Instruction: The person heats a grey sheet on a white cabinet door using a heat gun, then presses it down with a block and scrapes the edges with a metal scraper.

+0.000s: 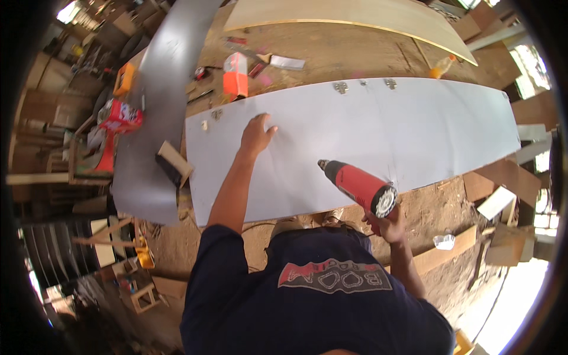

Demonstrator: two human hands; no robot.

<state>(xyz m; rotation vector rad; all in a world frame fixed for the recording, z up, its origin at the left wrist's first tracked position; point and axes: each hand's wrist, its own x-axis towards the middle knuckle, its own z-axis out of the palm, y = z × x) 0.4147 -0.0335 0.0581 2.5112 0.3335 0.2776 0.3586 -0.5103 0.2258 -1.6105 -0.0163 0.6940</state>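
Note:
A long pale laminate-covered panel (449, 124) lies across the bench, with small metal hinges (341, 87) along its far edge. My left hand (257, 133) rests on the panel toward its left part, fingers apart and nothing held. My right hand (387, 222) grips a red and black heat gun (358, 183) by its handle at the near side of the panel, its nozzle pointing left over the surface. Left of the panel lies a glossy grey sheet (148, 189) with an offcut block (174, 160) on it.
An orange carton (235, 71), a scraper (287, 62) and a plastic bottle (441, 68) sit beyond the panel. A plywood board (355, 15) lies further back. A red box (118, 115) stands at left. Boards (432, 254) and offcuts lie on the dirt floor around me.

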